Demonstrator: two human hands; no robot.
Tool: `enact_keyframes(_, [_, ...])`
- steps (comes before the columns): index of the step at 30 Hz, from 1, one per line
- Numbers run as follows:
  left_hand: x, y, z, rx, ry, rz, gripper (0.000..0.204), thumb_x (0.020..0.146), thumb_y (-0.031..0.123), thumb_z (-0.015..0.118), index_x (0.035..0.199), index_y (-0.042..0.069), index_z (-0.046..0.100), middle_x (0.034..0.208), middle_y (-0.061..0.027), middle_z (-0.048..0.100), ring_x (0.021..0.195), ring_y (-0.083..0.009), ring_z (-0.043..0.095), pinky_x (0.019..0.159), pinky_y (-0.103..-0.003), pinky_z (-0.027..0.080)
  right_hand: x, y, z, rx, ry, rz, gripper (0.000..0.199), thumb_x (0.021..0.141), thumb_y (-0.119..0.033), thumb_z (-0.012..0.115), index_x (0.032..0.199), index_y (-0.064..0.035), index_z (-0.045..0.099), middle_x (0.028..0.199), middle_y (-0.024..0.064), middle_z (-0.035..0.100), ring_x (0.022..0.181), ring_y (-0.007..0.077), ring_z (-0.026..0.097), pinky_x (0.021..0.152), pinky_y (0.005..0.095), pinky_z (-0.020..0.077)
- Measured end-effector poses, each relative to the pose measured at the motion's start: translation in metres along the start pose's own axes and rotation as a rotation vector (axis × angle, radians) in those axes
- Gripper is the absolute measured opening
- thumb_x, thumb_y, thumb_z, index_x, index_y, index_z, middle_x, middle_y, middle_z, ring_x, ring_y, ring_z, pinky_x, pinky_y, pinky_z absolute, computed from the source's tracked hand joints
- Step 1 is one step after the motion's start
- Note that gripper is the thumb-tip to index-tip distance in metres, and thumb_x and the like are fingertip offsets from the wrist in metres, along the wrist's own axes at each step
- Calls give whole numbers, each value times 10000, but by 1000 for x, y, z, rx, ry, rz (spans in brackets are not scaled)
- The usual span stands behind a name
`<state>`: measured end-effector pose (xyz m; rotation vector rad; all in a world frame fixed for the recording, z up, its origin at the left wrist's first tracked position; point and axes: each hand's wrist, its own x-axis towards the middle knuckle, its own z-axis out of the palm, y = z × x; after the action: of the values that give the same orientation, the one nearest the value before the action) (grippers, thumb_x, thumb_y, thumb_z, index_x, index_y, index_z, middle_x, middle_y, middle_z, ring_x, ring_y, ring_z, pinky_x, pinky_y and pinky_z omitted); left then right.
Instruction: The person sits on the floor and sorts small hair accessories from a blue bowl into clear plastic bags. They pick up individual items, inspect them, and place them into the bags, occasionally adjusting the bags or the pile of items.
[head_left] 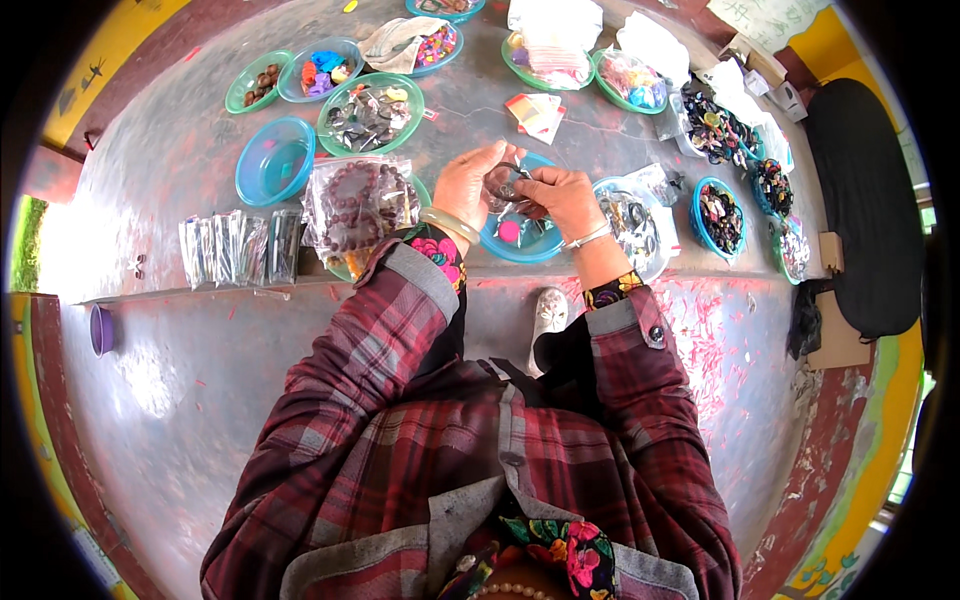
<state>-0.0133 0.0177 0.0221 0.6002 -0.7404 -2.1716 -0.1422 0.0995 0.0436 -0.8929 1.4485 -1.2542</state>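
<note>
Standing here, I see the person's left hand (468, 186) and right hand (566, 203) both pinching a dark band (510, 167), fingers closed on it, above a blue basin (535, 254). Beyond lie red-and-white cards (539, 118), any print too small to read.

A raised grey surface (140, 190) borders a glossy grey floor (230, 450), red-flecked at right. Yellow-and-maroon walls (100, 65) stand left and right; light gleams off the floor, and grass (27, 255) shows at left.
</note>
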Motion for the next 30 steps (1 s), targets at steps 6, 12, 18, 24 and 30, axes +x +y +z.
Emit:
enact_keyframes(6, [-3,3,7,-63,34,29,180,821,169,574,877,-1,593,890,-119,617,786,-168,568,705,-280,433,2,-5,-19,14,75,0,109,738,-109,659,757,-6,628,643,35,604,510,75,521,478,191,408])
enact_keyframes(12, [3,0,-7,92,-90,-70,206,811,166,582,920,-10,583,883,-107,615,801,-169,571,716,-284,433,2,-15,-38,442,192,-92,72,732,-83,667,727,-42,608,656,52,604,571,92,535,538,196,418])
enact_keyframes(18, [-6,10,13,175,-70,-151,208,810,160,584,944,1,582,886,-73,617,766,-150,575,724,-286,444,-1,-18,-41,286,195,-116,85,728,-79,670,755,-9,630,649,39,594,557,79,501,521,196,388])
enact_keyframes(24, [-9,1,8,411,-348,-295,216,808,134,585,962,-17,591,916,-77,625,829,-136,591,732,-242,449,0,-17,-34,82,146,-110,101,731,-118,669,749,-21,646,626,28,593,558,75,506,536,199,392])
enact_keyframes(30, [-7,4,6,365,-275,-281,217,802,142,593,942,-23,596,880,-90,631,787,-152,598,724,-264,460,3,-18,-49,135,481,-182,121,736,-133,663,763,-16,645,614,33,586,538,77,500,506,191,386])
